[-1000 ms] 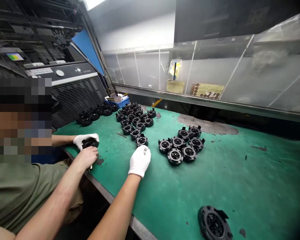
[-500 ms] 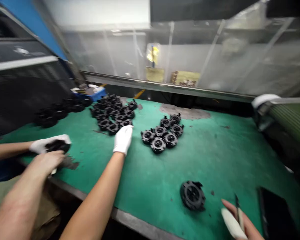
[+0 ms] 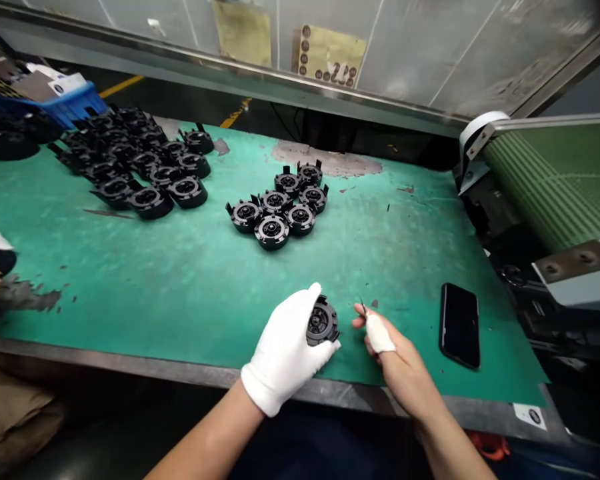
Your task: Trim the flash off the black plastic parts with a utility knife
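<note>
Your left hand (image 3: 287,333), since withdrawn from the upper-left cluster (image 3: 150,200), grips a black round part (image 3: 323,321) at lower centre. Your right hand (image 3: 393,340) pinches a thin tool (image 3: 363,308) (type unclear), placing part and tool side by side.

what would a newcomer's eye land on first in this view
Probably the white-gloved left hand, near the front edge of the green table, curled around a black round part. Next, perhaps, the cluster of seven similar parts mid-table, with a larger, denser group to its left. A dark phone also stands out, lying right of the right hand.
</note>
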A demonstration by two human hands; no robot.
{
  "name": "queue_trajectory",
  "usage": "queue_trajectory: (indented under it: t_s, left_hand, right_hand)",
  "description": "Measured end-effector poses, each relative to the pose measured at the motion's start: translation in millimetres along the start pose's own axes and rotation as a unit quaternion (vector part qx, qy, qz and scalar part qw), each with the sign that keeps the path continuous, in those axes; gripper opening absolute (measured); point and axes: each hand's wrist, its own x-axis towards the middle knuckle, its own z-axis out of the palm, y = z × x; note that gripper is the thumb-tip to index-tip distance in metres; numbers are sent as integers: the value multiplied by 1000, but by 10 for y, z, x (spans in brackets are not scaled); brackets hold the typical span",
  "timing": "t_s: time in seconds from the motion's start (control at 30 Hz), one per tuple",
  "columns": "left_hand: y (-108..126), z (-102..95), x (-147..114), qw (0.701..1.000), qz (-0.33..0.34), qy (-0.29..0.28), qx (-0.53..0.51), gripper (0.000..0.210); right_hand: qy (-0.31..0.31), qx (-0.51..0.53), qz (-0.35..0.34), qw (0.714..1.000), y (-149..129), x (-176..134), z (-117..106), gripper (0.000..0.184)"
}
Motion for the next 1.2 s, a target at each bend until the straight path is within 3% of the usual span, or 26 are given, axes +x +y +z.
queue_trajectory:
  t_s: [0.13, 0.4, 0.57, 0.67, 0.77, 0.8, 0.97, 1.07, 1.2]
  left_hand:
    - [51, -4, -72, 999, 3, 35, 0, 85]
    - [65, 45, -49, 999, 13, 29, -13, 76]
    - [68, 41, -53, 1000, -3, 25, -16, 82]
    - [25, -103, 23, 998, 26, -44, -33, 88]
    - [-94, -417, 137, 979, 89, -177, -46, 87]
    - [-147, -539, 164, 975, 96, -195, -40, 85]
    - [-386, -974, 131, 989, 56, -133, -24, 71]
    - [-403, -973, 59, 987, 27, -145, -56, 72]
    - [-241, -665, 99, 988, 29, -141, -59, 82]
  right_hand:
    - [-96, -90, -55, 990, 51, -237, -249, 41]
    - [-81, -348, -119, 926, -99, -293, -228, 44]
    - [5, -482, 11, 876, 136, -35, -534, 43]
    - [24, -401, 0, 916, 214, 48, -699, 38]
    - [-18, -294, -52, 954, 185, 45, -705, 39]
    - [-32, -273, -63, 959, 171, 37, -685, 39]
    - [-72, -241, -83, 964, 168, 39, -588, 39]
    - [-93, -235, -93, 963, 174, 83, -555, 40]
    - [-101, -231, -83, 964, 172, 166, -541, 40]
